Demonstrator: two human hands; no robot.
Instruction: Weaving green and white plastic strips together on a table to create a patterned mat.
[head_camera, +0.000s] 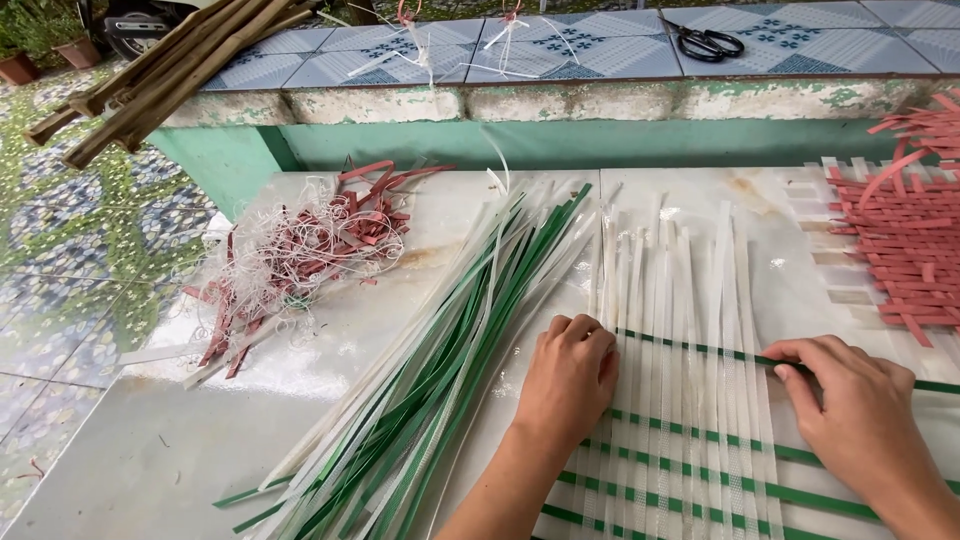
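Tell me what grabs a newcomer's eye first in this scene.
Both hands press on a half-woven mat of white and green plastic strips: the left hand holds the white strips down, and the right hand pinches a green strip. A loose bundle of green and white strips fans beside them.

A flat weave (690, 440) of white upright strips crossed by green strips is spread at the lower right of the frame. Its topmost green strip (700, 349) is laid slantwise across the white ones, from centre to right edge, threaded over and under them.
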